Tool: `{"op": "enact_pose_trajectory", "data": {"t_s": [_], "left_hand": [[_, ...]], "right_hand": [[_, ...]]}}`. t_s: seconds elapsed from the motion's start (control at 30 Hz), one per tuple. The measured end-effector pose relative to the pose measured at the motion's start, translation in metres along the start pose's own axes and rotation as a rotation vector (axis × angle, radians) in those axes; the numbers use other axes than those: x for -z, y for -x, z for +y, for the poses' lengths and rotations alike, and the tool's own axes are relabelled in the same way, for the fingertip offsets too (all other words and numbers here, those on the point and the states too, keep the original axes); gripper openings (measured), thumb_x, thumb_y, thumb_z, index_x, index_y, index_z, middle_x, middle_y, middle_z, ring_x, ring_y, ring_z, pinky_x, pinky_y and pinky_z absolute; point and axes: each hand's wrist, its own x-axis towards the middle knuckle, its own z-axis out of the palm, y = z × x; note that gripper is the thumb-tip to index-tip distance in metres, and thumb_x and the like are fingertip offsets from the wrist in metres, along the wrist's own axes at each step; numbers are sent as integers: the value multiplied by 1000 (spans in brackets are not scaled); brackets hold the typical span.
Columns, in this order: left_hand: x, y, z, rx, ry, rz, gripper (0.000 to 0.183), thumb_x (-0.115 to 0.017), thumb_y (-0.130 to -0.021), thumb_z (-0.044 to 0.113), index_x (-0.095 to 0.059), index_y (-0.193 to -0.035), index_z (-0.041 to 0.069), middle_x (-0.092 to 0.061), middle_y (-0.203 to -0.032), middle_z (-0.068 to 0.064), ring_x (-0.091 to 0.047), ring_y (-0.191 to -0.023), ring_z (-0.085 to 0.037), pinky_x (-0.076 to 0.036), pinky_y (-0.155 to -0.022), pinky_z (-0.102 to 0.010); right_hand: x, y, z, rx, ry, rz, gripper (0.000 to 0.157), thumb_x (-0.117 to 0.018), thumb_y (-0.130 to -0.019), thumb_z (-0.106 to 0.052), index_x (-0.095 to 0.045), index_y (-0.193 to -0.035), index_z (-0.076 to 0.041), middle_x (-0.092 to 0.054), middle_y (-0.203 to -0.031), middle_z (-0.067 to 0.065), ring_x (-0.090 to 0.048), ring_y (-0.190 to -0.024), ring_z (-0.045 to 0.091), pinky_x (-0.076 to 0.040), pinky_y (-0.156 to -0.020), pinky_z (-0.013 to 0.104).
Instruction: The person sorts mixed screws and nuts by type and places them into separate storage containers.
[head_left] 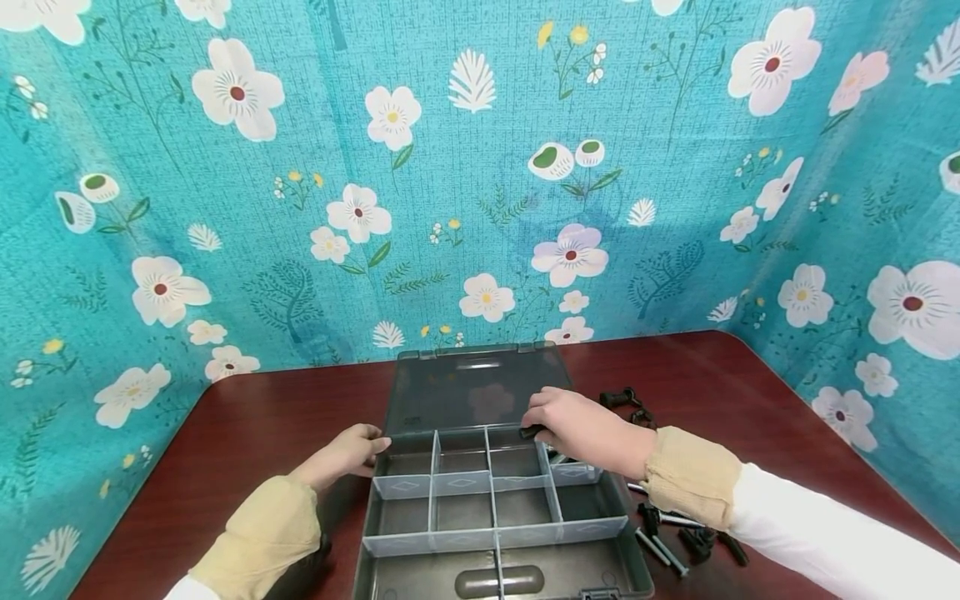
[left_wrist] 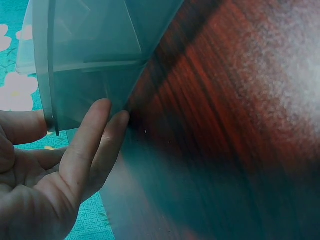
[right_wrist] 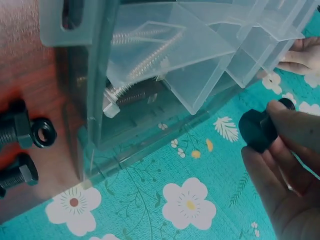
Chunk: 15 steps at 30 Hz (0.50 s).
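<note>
A grey see-through organizer box (head_left: 641, 571) stands on the table with its lid (head_left: 472, 387) folded back. My left hand (head_left: 348, 454) holds its back left corner. In the left wrist view the thumb (left_wrist: 25, 126) is at the rim and two fingertips lie along the outer wall. Over the back row of compartments, my right hand (head_left: 577, 425) pinches a black bolt (right_wrist: 256, 131) between thumb and fingers. Its hex head faces the box in the right wrist view. Silver screws (right_wrist: 150, 62) and a dark threaded one lie in the back right compartment.
Right of the box on the dark red table (head_left: 285, 417) lie loose black bolts (head_left: 697, 542), long silver screws (head_left: 660, 550) and more black hardware (head_left: 618, 398). A black nut (right_wrist: 44, 132) shows beside them in the right wrist view. A flowered turquoise cloth (head_left: 450, 208) hangs around the table.
</note>
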Motion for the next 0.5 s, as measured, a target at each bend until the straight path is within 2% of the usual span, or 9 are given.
{"op": "enact_pose_trajectory", "data": {"t_s": [0.2, 0.37, 0.5], "left_hand": [[0, 2, 0, 5, -4, 9, 44, -42, -96, 4, -28, -126, -25, -49, -105, -30, -52, -101, -41, -53, -78, -44], [-1, 1, -1, 0, 1, 17, 43, -42, -96, 5, -30, -126, -24, -50, -99, -27, -54, -95, -37, -53, -77, -44], [-1, 0, -1, -5, 7, 19, 42, -42, -96, 4, -31, -125, -23, -49, -101, -28, -54, -96, -37, -53, -78, -45]], "right_hand": [[-7, -14, -2, 36, 4, -84, 14, -72, -77, -6, -71, -90, -9, -60, -82, -1, -55, -81, 12, -50, -67, 19], [-15, -20, 0, 38, 13, -139, 12, -73, -76, -6, -72, -87, -10, -61, -80, -2, -56, -80, 12, -51, -68, 19], [-22, -23, 2, 38, 23, -167, 12, -73, -75, -5, -72, -87, -10, -61, -80, -2, -57, -80, 12, -51, -69, 20]]}}
